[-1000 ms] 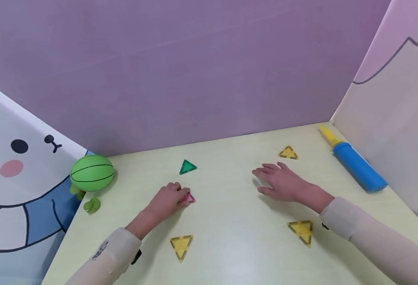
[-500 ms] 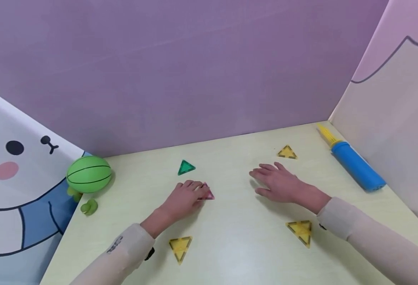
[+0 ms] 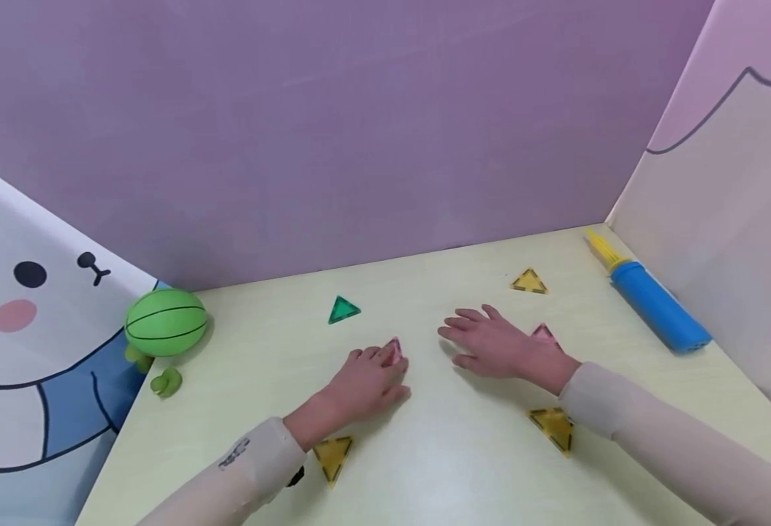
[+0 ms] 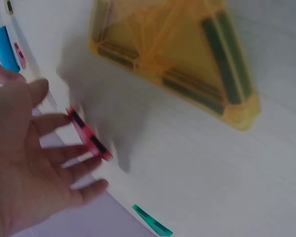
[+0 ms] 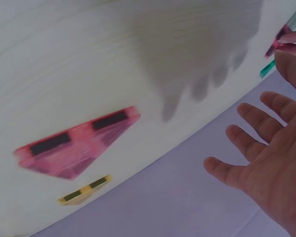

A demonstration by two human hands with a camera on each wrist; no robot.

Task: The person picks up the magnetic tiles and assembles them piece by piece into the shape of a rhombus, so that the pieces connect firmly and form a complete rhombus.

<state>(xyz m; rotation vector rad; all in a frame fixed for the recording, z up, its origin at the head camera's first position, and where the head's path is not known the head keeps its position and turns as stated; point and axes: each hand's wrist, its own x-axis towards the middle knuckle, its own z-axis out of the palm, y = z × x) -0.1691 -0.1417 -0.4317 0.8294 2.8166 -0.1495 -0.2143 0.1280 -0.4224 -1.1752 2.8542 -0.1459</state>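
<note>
My left hand (image 3: 365, 383) is low over the table, fingers stretched onto a small pink triangular magnetic tile (image 3: 395, 352). In the left wrist view, that pink tile (image 4: 90, 136) is at the fingertips and the thumb stands apart from it. To the right, my right hand (image 3: 484, 347) hovers with fingers spread and holds nothing. Behind its wrist lies a second pink triangular tile (image 3: 544, 334), partly hidden in the head view but plain in the right wrist view (image 5: 79, 143). A yellow triangular tile (image 3: 334, 459) lies by the left sleeve, and another yellow tile (image 3: 554, 429) by the right cuff.
Toward the back are a green triangular tile (image 3: 343, 310) and a yellow triangular tile (image 3: 530, 281). A blue hand pump (image 3: 658, 303) with a yellow nozzle lies along the right edge. At the left edge sit a green striped ball (image 3: 166, 323) and a small green toy (image 3: 166, 382).
My left hand has moved right, and the pink tile under its fingers has shifted right with it. My right hand has drifted left, uncovering the second pink tile.
</note>
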